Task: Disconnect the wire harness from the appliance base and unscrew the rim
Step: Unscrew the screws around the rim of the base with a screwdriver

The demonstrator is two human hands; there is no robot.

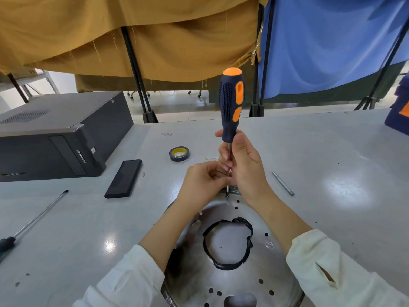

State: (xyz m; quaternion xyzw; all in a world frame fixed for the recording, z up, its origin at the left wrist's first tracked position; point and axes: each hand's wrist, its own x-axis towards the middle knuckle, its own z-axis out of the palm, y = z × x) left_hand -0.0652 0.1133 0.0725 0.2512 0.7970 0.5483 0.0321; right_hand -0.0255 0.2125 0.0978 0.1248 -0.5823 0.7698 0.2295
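Desk (pixel 309 156): pale grey, glossy, with light glare spots. Backdrop, upper left: mustard cloth (pixel 155 41) draped over black poles (pixel 137 72). Upper right: blue cloth (pixel 332 41). Floor (pixel 177 103): light tiles, visible under the cloths, with chair castors beyond.

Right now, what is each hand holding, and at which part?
The right hand grips the screwdriver at the handle's bottom and upper shaft. The left hand pinches its lower shaft, just above the tip at the appliance base rim.

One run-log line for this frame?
step: unscrewing rim | screwdriver: upright, tip at appliance base far edge | right hand: grips shaft | left hand: pinches near tip
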